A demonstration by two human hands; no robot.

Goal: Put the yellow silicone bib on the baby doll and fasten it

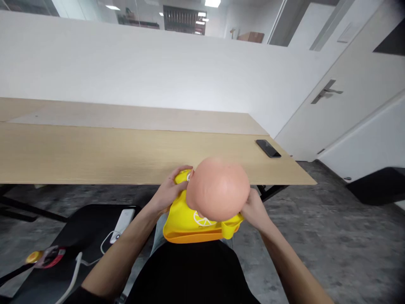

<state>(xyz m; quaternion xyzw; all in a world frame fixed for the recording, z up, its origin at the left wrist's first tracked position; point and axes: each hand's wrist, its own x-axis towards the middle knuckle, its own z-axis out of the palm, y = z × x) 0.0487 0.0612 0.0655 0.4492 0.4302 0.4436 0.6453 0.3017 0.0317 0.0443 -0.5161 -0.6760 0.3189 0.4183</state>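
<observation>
My left hand (167, 191) pinches the strap of a yellow silicone bib (193, 226) on a bald baby doll (217, 189), held at the near edge of the table (126, 156). My right hand (255, 210) sits against the doll's side, its grip hidden. The bib looks soft and bendy, so its strap seems the best hold.

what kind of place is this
Probably an office or similar workroom rather than a home. A long pale wooden desk runs along a white wall, there's a white door with a metal lever handle, and a glass partition shows another lit room beyond.
</observation>
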